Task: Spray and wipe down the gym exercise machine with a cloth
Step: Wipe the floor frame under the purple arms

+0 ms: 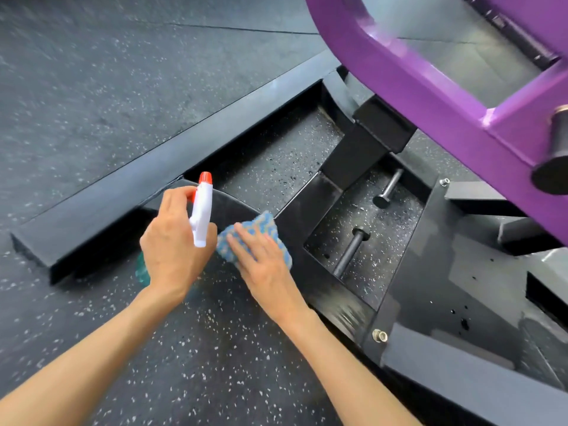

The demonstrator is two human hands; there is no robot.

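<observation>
Down at the frame's centre, the right hand [261, 259] pressed flat on the blue cloth [255, 233] against the machine's black base [307, 204] while the left hand [172, 241] gripped the spray bottle [201, 213], whose nozzle could easily mist the floor [215, 348] instead.

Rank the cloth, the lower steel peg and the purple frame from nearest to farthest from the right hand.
1. Cloth, under the right hand, touching it.
2. Lower steel peg, off to its right.
3. Purple frame, up at the top right.

A gym is indicated by speckled rubber flooring [76, 103] and a purple-and-black exercise machine frame [430, 96].
</observation>
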